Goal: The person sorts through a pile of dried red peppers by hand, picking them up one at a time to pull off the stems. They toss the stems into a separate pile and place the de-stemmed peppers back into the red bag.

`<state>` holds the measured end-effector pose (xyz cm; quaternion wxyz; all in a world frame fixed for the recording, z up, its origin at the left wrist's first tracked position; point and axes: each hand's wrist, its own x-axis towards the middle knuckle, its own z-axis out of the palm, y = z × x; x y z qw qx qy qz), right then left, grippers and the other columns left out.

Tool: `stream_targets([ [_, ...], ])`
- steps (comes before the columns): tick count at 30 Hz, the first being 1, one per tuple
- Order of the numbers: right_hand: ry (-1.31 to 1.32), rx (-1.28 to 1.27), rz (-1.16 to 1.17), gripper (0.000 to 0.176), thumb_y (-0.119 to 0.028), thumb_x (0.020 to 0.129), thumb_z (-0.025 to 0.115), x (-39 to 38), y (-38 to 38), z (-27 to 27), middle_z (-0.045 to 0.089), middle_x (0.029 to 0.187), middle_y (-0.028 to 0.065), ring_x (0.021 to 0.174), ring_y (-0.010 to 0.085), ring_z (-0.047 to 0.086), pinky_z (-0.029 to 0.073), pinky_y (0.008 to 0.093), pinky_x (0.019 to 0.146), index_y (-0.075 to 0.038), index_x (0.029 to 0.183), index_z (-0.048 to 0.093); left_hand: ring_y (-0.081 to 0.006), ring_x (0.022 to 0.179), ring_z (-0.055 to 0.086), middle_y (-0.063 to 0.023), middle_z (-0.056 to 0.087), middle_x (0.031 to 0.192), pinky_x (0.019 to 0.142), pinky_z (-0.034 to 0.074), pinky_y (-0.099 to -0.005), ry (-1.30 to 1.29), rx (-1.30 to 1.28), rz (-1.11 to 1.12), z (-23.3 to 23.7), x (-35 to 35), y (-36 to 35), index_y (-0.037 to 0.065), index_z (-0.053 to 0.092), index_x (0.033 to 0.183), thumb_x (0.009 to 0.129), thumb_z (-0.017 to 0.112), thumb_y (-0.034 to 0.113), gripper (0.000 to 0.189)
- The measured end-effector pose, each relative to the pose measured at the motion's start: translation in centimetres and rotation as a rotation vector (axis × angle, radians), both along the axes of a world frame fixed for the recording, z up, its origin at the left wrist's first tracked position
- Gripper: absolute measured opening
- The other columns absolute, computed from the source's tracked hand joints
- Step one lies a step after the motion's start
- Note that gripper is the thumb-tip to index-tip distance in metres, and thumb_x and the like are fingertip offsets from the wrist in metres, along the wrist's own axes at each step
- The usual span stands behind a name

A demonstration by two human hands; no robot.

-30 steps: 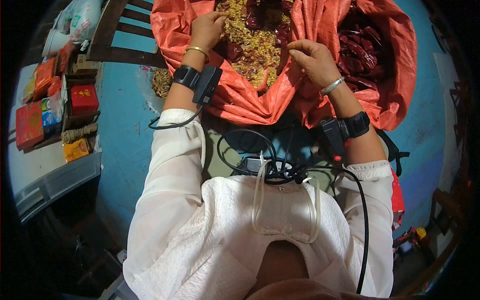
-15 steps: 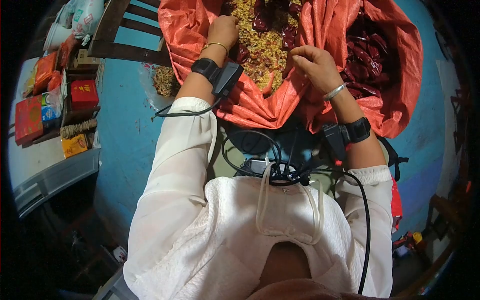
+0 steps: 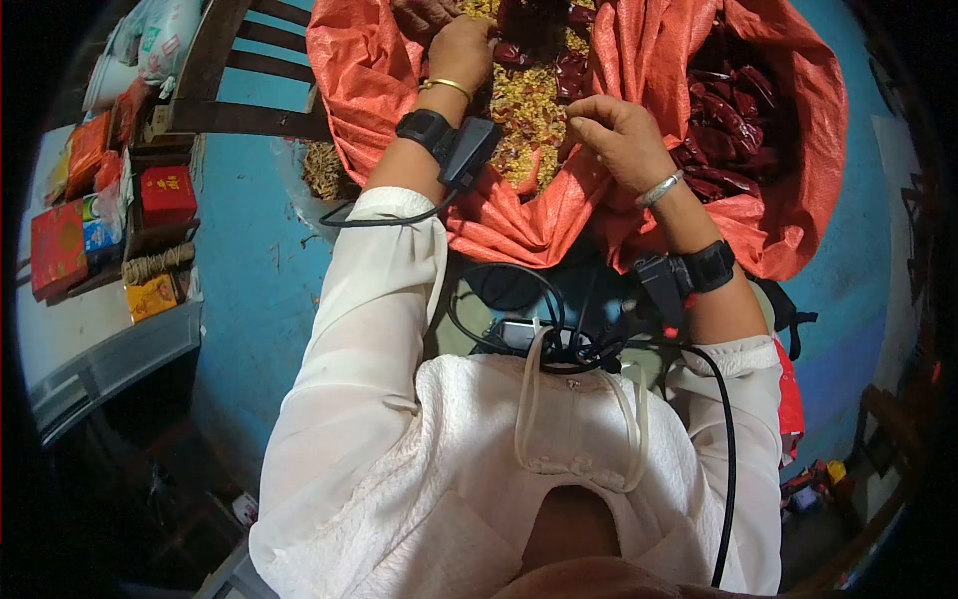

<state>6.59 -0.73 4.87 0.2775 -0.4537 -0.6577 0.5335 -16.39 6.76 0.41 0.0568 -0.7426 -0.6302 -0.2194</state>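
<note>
A red woven sack (image 3: 544, 235) lies open in front of me, with yellow chili seeds (image 3: 524, 100) and dark red dried chilies (image 3: 572, 75) inside. My left hand (image 3: 461, 52) is over the sack's left side, fingers curled inward; what they hold, if anything, is hidden. Over the sack's right side is my right hand (image 3: 627, 145), thumb and fingertips pinched together above the seeds. Anything in that pinch is too small to name. To the right, another part of the red sacking (image 3: 813, 130) surrounds more dried chilies (image 3: 728, 115).
Another person's hand (image 3: 424, 14) is at the sack's upper left. A wooden chair (image 3: 249, 118) stands on the blue floor (image 3: 249, 230), near a plastic bag of dried stalks (image 3: 324, 172). Boxes, including a red one (image 3: 168, 195), sit on the left shelf. Black cables (image 3: 731, 449) hang along my body.
My left hand has moved slightly up and to the right. My right hand has shifted a little left. Another person's hand has come into view at the upper left.
</note>
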Motion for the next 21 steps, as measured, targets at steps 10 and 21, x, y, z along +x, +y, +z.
stream_targets([
  [10,-0.038,0.145,-0.006,0.020,-0.015,0.077,0.056,-0.5,0.3,0.3,0.062,0.072,0.0070,0.060,0.0126,0.058,0.046,0.0258,0.057,-0.002,0.091,0.061,-0.0100,0.066,0.057,-0.0069,0.061,0.088,0.052,0.047,-0.0204,-1.199,-0.550,0.109,3.4,-1.0,-1.8,-0.002,0.054,0.102,0.086,0.049,0.015,0.023],
  [21,0.027,-0.017,0.068,0.019,-0.011,0.082,0.051,-1.6,0.3,-0.7,0.056,0.073,0.0019,0.059,0.0088,0.053,0.046,0.0226,0.054,0.001,0.096,0.056,-0.0079,0.063,0.052,-0.0068,0.059,0.085,0.053,0.043,-0.0184,-1.487,-0.604,-0.053,5.6,-2.9,-6.1,0.001,0.052,0.102,0.086,0.052,0.018,0.024],
])
